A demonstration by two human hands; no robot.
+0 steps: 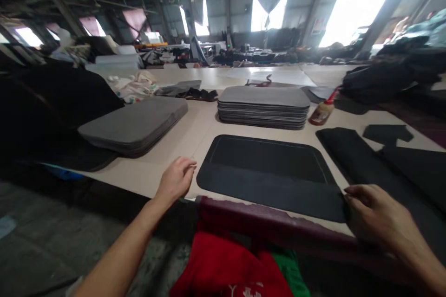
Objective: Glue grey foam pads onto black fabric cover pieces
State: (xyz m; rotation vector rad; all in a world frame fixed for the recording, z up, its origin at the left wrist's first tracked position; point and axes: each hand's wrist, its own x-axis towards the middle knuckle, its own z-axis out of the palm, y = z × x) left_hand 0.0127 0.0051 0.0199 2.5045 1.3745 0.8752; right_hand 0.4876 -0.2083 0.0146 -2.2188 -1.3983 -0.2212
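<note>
Black panel [272, 171] lies flat on the worktop [200, 123], right of centre in the frame, rounded corners, long side running left to right. Thin pale line runs inside its top and right edges; a smooth dark strip [265, 189] covers the lower part. Left hand [177, 177] sits just beside the panel's left end, near frame centre: fingers loosely bent, thumb apart from them, nothing held. Right hand [374, 211], lower right, has its fingertips at the panel's right edge, thumb side toward it; can't tell whether the fingers pinch the edge or only touch it. Tall stack of grey sheets [263, 106] stands behind the panel, second grey stack [134, 123] at mid left, near the worktop edge. Bottle with a red nozzle [321, 112] is upright but leaning in view, just right of the tall stack. Long black piece [343, 148] lies right of the panel, more dark pieces [388, 133] beyond it. Burgundy cloth [272, 222] hangs at the front edge, bottom centre, above red cloth [233, 264].
</note>
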